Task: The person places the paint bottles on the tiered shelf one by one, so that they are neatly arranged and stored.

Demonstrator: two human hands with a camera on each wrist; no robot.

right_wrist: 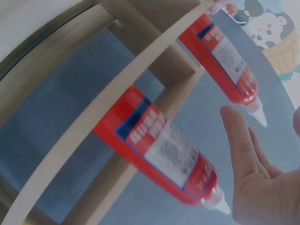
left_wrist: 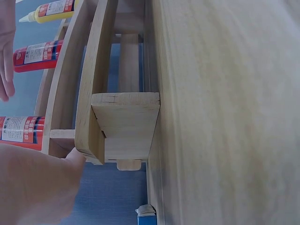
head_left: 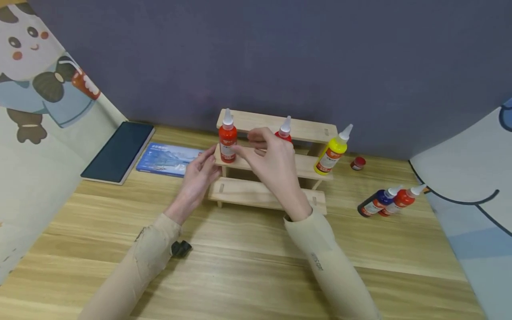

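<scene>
A three-tiered wooden rack (head_left: 256, 193) stands against the dark wall panel. My left hand (head_left: 198, 174) holds the left end of its middle tier, fingertips at the plank and thumb low beside it. Just above that hand, a red paint bottle (head_left: 227, 144) with a white nozzle stands on this tier. My right hand (head_left: 276, 162) is over the tier, fingers extended and nothing in them; in the right wrist view the hand is apart from the bottles. Behind it is a second red bottle (right_wrist: 161, 147), partly hidden in the head view. A yellow bottle (head_left: 331, 153) stands at the right end.
On the table's right lie a dark blue bottle (head_left: 378, 203) and another red bottle (head_left: 402, 202). A small red jar (head_left: 358, 163) sits beside the rack. At left are a dark tablet-like slab (head_left: 120, 151) and a blue box (head_left: 170, 159). A small black object (head_left: 181, 249) lies near the left sleeve.
</scene>
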